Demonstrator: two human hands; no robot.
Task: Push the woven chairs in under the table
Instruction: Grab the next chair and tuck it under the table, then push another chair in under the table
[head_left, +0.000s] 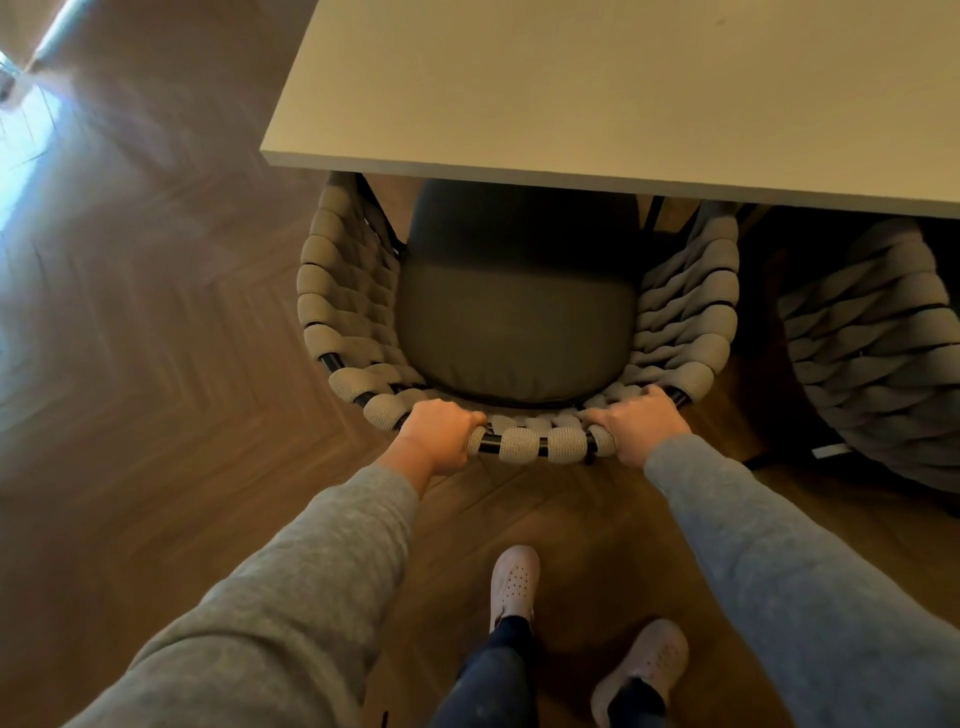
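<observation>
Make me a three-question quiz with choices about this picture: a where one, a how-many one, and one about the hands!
1. Where is the held chair's seat front? A. Under the table B. On the table C. By a wall
2. Woven chairs in view? A. Five B. None C. Two
3. Both hands are? A. Waving B. Gripping the chair's rim C. Hanging loose
Answers: A, the table overhangs it; C, a second chair stands right; B, left hand and right hand curl round the rim.

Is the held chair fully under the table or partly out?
Partly out: the table hides only the front of the seat; most of the chair shows.
</observation>
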